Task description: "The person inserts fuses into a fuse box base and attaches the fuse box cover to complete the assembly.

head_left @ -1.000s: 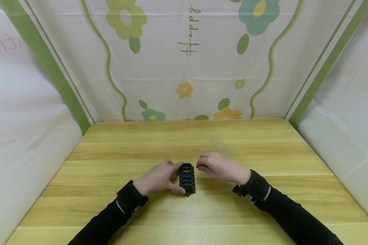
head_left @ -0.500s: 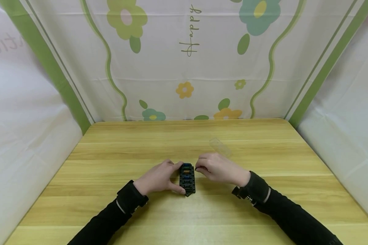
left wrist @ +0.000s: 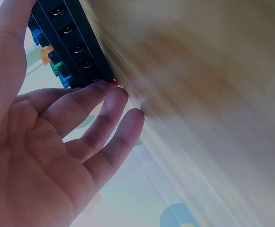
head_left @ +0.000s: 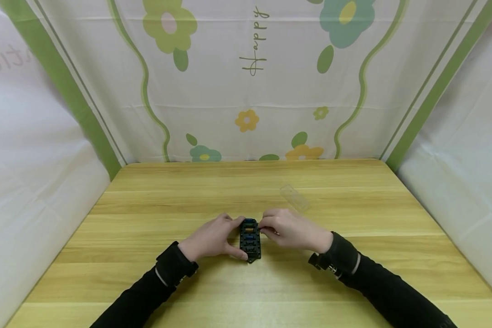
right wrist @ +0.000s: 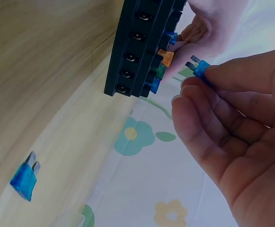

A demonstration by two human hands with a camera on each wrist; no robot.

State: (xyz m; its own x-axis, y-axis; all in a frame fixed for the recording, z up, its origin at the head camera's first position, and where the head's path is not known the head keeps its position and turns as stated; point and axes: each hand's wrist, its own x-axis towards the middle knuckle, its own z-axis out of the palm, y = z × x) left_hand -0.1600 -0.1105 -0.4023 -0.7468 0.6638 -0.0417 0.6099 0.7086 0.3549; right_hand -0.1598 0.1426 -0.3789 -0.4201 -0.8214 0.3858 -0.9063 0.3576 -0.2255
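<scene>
Pinching a two-pronged blue fuse (right wrist: 201, 70), the fingers of the right hand (head_left: 291, 228) sit just beside a long, ridged black block (head_left: 250, 241), gripped by the left hand's (head_left: 211, 236) fingers on the wood-grained tabletop (head_left: 147, 200).

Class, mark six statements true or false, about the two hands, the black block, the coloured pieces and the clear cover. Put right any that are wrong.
1. The left hand grips the black block. True.
2. The right hand holds nothing. False: it pinches a blue piece.
3. A second blue piece lies on the table. True.
4. The clear cover is fitted over the black block. False: the clear cover lies on the table, beyond the right hand.
5. An orange piece sits in the black block. True.
6. The pinched blue piece is plugged in. False: the right wrist view shows it apart from the black block.
</scene>
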